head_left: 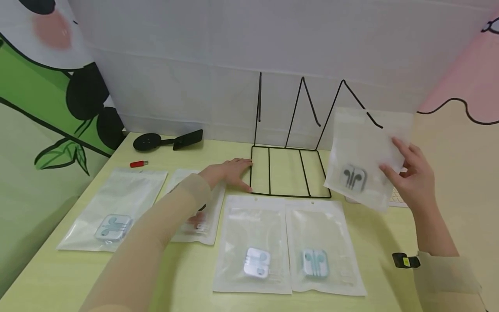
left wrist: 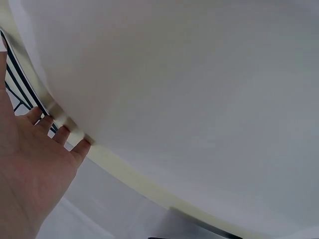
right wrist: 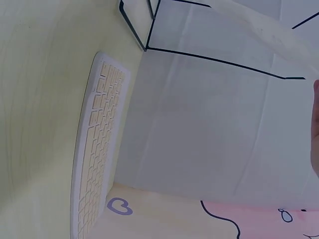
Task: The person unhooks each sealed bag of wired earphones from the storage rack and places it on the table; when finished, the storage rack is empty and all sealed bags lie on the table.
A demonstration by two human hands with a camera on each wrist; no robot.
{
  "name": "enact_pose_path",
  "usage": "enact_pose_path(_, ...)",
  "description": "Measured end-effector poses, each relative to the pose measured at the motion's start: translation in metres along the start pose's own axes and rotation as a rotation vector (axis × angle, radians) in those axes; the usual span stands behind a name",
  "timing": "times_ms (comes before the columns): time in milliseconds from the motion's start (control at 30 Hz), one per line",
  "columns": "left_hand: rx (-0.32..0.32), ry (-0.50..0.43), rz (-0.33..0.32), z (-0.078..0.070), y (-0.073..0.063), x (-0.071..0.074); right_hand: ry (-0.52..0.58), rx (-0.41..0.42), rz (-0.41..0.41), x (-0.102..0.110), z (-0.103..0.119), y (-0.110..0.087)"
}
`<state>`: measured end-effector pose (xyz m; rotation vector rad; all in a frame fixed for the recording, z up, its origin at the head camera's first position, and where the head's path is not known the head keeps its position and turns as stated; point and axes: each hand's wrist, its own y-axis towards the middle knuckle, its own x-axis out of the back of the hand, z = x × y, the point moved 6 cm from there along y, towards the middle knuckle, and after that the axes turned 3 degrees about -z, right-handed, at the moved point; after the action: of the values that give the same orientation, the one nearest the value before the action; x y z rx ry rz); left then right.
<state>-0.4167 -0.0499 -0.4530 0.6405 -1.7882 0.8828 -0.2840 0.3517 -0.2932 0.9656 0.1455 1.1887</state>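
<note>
My right hand [head_left: 415, 173] pinches the right side of a zip bag [head_left: 362, 151] holding packed earphones [head_left: 354, 178]. The end of the rack's right-hand hook [head_left: 374, 120] shows in front of the bag's upper part, and the wire breaks from sight at its top edge. My left hand [head_left: 231, 172] touches the left side of the black wire rack's base [head_left: 289, 196], fingers and thumb spread apart. In the left wrist view, the left hand's fingers [left wrist: 60, 134] reach to the black wires. Only a sliver of the right hand [right wrist: 315, 134] appears in the right wrist view.
Two earphone bags [head_left: 255, 216] [head_left: 319, 225] lie before the rack. Another bag [head_left: 132, 190] lies left, with one [head_left: 214, 216] partly under my left forearm. A red USB stick [head_left: 137, 164], a black stand [head_left: 147, 142] and a white keyboard [right wrist: 99, 144] are on the table.
</note>
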Motion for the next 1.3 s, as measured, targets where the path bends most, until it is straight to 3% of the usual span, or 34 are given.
enact_pose_path(233, 0.003, 0.005, -0.002, 0.000, 0.000, 0.000, 0.076, 0.053, 0.000, 0.007, 0.017, -0.010)
enact_pose_path(467, 0.017, -0.006, 0.002, 0.001, -0.001, -0.002, -0.006, 0.082, 0.028, 0.021, 0.014, -0.019)
enact_pose_path(633, 0.025, 0.003, 0.005, -0.001, -0.003, -0.001, 0.026, 0.121, 0.032, 0.032, 0.020, -0.026)
enact_pose_path(800, 0.029, -0.006, 0.009, -0.003, -0.006, 0.002, 0.208, 0.149, 0.032, 0.046, 0.024, -0.032)
enact_pose_path(933, 0.032, 0.007, 0.014, -0.003, -0.005, 0.002, 0.270, 0.090, 0.018, 0.060, 0.021, -0.038)
enact_pose_path(1167, 0.040, -0.012, 0.012, -0.001, -0.003, 0.002, 0.047, 0.025, 0.006, 0.081, 0.011, -0.051)
enact_pose_path(1300, 0.036, -0.008, 0.013, -0.002, -0.003, 0.001, -0.063, -0.049, 0.038, 0.088, 0.000, -0.062)
